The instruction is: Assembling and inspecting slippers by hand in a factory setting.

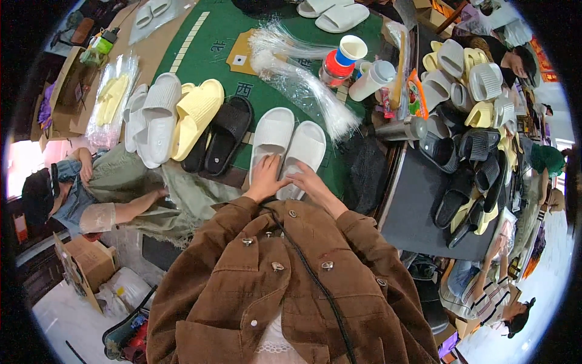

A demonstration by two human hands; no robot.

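Two white slide sandals lie side by side, soles up, on the green table mat (212, 36) right in front of me. My left hand (265, 176) rests on the heel end of the left white sandal (271, 138). Fingers of my right hand (305, 179) lie flat on the heel end of the right white sandal (303, 151). Neither hand is closed around a sandal. My brown jacket sleeves hide both wrists.
To the left lie a white pair (151, 115), a yellow pair (195, 112) and a black pair (221, 136). A heap of clear plastic bags (303, 85), cups (351, 48) and a tape roll sit behind. A pile of mixed sandals (473, 121) fills the right. People sit at left and lower right.
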